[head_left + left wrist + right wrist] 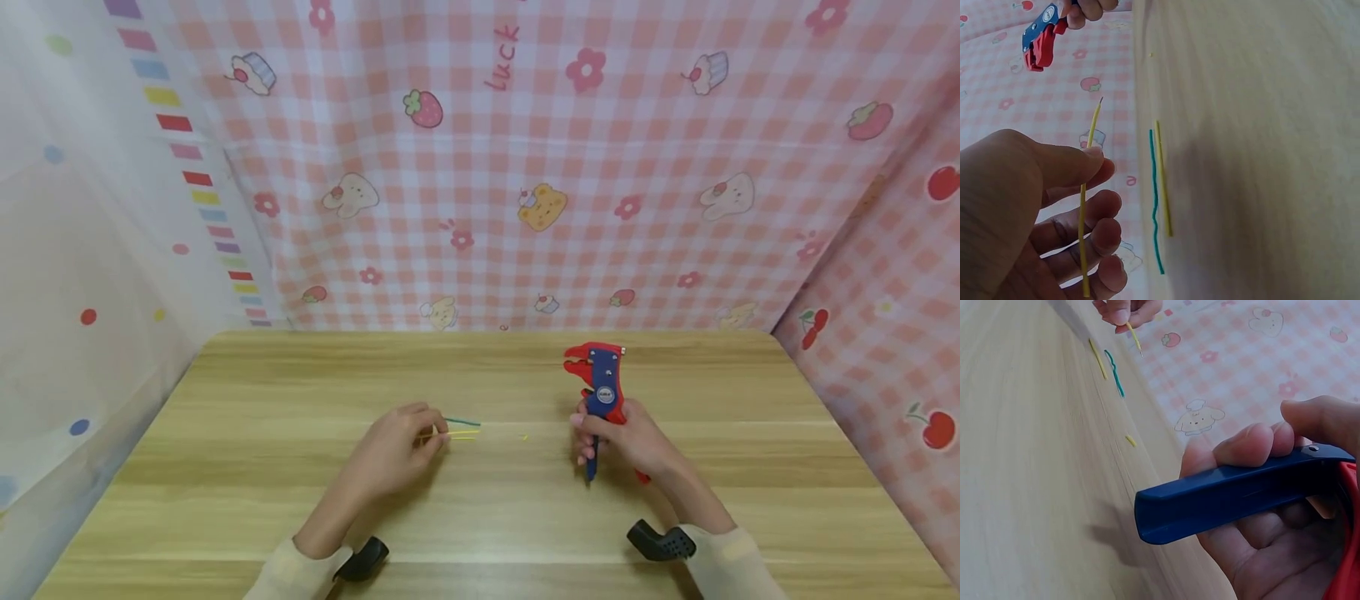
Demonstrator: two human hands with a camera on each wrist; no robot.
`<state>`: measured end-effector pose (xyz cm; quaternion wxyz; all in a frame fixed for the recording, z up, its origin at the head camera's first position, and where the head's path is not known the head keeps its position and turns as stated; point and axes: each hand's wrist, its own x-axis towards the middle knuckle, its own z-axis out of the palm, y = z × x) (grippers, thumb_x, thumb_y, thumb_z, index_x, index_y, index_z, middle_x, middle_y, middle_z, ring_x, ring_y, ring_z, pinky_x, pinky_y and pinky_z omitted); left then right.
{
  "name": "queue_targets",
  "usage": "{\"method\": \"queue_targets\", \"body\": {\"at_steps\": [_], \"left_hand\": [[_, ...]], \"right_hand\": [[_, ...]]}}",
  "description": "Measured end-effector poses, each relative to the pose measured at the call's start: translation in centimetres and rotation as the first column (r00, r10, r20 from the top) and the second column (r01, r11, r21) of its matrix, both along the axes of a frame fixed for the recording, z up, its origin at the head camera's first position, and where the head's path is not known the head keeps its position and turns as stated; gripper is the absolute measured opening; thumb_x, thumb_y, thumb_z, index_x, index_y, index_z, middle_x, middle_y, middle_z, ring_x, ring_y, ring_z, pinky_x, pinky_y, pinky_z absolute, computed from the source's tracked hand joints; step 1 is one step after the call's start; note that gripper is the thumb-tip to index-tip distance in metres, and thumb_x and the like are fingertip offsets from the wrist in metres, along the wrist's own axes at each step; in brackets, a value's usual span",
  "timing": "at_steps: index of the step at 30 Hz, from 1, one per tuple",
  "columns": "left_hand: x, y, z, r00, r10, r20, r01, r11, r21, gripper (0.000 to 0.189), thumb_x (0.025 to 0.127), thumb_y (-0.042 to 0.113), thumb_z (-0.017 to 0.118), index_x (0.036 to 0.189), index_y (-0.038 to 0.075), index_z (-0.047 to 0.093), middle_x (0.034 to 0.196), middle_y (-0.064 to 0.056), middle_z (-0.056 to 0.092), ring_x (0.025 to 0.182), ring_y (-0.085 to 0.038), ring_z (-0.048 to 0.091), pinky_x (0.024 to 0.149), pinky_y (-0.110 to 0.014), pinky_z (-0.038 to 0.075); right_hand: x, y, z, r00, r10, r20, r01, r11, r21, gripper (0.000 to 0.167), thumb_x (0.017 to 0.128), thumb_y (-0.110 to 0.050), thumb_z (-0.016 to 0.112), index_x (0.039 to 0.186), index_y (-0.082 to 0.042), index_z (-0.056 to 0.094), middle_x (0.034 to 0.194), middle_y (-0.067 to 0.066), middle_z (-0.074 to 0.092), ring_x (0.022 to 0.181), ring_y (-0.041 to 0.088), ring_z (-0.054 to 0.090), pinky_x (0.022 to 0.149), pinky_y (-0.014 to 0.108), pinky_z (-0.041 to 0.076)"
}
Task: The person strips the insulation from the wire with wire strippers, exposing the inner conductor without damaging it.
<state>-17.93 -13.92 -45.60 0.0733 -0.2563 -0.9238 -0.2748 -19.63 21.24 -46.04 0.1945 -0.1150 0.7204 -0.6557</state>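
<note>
Apparent stripping step, tip (1101,99) bared: your left hand (399,447) pinches the yellow wire (1082,215); your right hand (633,437) grips the stripper (605,379); next probably calls for turning the wire.

I've got a green wire (1155,200) on my woodgrain table (495,517), yellow wire (1163,181) just beside it, plus a yellow bit (1130,440).

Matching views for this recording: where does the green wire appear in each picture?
Head: green wire, below centre, just right of the left hand.
Left wrist: green wire, lower middle, right of the hand.
Right wrist: green wire, upper left, below the left hand.
Shared landmark: the left hand pinching a yellow wire.
</note>
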Motion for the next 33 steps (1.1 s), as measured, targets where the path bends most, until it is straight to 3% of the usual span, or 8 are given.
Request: {"method": "queue_targets", "body": {"at_steps": [12, 20, 33], "left_hand": [[-0.3, 0.2, -1.3, 0.997, -0.004, 0.081, 0.004, 1.0, -0.009, 0.01, 0.088, 0.013, 0.077, 0.083, 0.019, 0.071, 0.078, 0.011, 0.058, 0.069, -0.006, 0.048, 0.062, -0.021, 0.042], [-0.2, 0.0, -1.3, 0.997, -0.024, 0.077, 0.027, 0.999, -0.038, 0.014, 0.086, 0.012, 0.08, 0.081, 0.018, 0.07, 0.076, 0.009, 0.057, 0.071, -0.007, 0.048, 0.063, -0.022, 0.042], [-0.2, -0.2, -1.3, 0.99, -0.063, 0.128, 0.068, 0.997, -0.041, 0.016, 0.086, 0.009, 0.08, 0.079, 0.018, 0.069, 0.073, 0.01, 0.056, 0.067, -0.002, 0.048, 0.06, -0.02, 0.043]], "right_hand": [[-0.6, 0.6, -0.6, 0.999, 0.014, 0.034, -0.012, 0.998, -0.063, 0.026, 0.102, -0.027, 0.064, 0.105, -0.004, 0.053, 0.077, 0.001, 0.059, 0.07, 0.017, 0.063, 0.076, 0.041, 0.063], [-0.8, 1.1, -1.1, 0.996, -0.005, 0.09, 0.016, 0.993, -0.119, 0.022, 0.103, -0.023, 0.063, 0.107, -0.006, 0.051, 0.078, 0.001, 0.058, 0.071, 0.017, 0.061, 0.076, 0.038, 0.062], [-1.0, 1.3, -1.5, 0.988, -0.081, 0.129, 0.092, 0.992, -0.085, 0.016, 0.105, -0.012, 0.056, 0.111, -0.001, 0.046, 0.079, 0.002, 0.057, 0.071, 0.019, 0.061, 0.078, 0.041, 0.061]]}}
